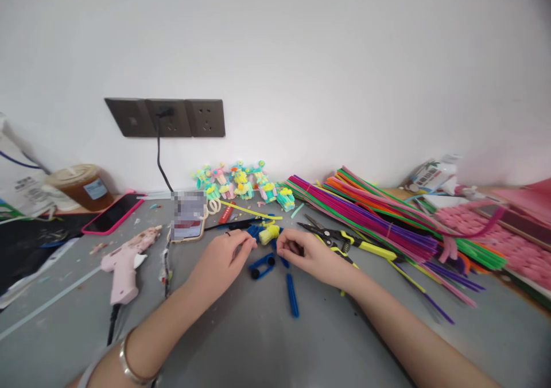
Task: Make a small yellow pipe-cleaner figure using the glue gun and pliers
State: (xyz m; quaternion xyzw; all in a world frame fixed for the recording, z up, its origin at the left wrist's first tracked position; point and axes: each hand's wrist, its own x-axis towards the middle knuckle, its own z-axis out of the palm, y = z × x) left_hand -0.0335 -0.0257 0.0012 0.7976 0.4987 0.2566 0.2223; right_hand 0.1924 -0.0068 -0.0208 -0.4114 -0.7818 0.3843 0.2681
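Between my two hands lies a small yellow fuzzy piece point(269, 235), seemingly of bundled pipe cleaner. My left hand point(226, 256) is closed, thumb against fingers, its tips beside the yellow piece and some blue fuzzy pieces point(255, 231). What it pinches, if anything, is hidden. On the other side, my right hand point(307, 255) has its fingers curled in to the thumb, close to the yellow piece's right end; its grip is hidden too. Nearer me on the table are a blue loop with black round ends point(262, 266) and a short blue fuzzy strip point(292, 296).
Yellow-handled pliers point(365, 245) and bundled coloured pipe cleaners point(361, 216) lie right. Small pastel fuzzy figures point(241, 181) stand by the wall. At left are a pink glue gun point(127, 262), a phone point(188, 218), a pink-cased phone point(114, 214) and a drink cup point(81, 186).
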